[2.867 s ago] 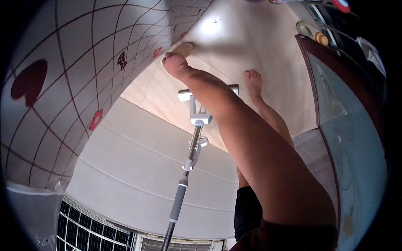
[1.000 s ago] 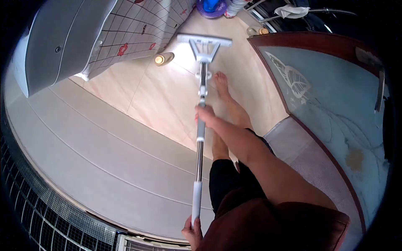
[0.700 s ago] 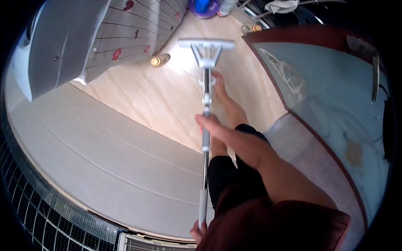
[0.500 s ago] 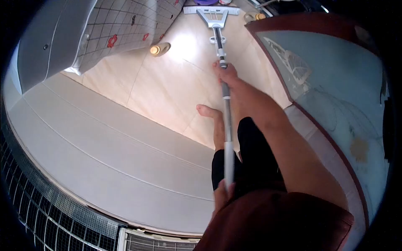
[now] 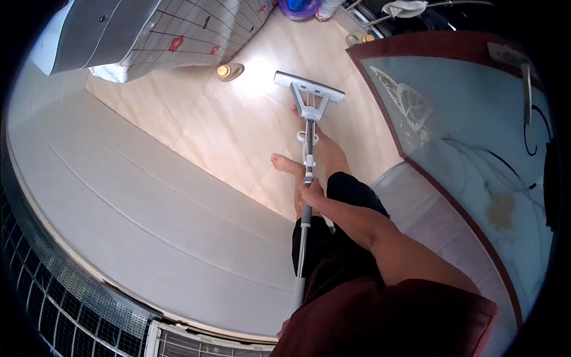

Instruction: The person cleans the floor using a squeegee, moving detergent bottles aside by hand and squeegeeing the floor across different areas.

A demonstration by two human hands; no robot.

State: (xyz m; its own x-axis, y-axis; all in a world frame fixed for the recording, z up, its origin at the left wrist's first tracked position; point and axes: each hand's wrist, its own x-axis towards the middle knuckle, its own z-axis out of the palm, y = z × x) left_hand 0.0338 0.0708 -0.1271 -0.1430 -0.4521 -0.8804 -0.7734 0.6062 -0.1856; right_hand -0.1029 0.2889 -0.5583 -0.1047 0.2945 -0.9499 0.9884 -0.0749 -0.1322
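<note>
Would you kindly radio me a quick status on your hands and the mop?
Right hand gripping mop pole. Left hand mostly hidden, grip unclear. Mop head angled, bottle apart to its left.

right fingers (image 5: 311,191) around mop pole (image 5: 303,250) | bottle (image 5: 232,72) on floor (image 5: 172,116) | left hand (image 5: 282,329) hold unclear

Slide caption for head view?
Right hand grips a long grey mop with a shiny metal pole above a beige marbled floor.

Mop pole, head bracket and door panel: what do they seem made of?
Mop pole: likely metal, polished, its bare sections glinting; the dull grey grip could be plastic or rubber. Head bracket: probably pale molded plastic, smooth and evenly coloured. Door panel: perhaps frosted glass, bluish and cloudy.
</note>
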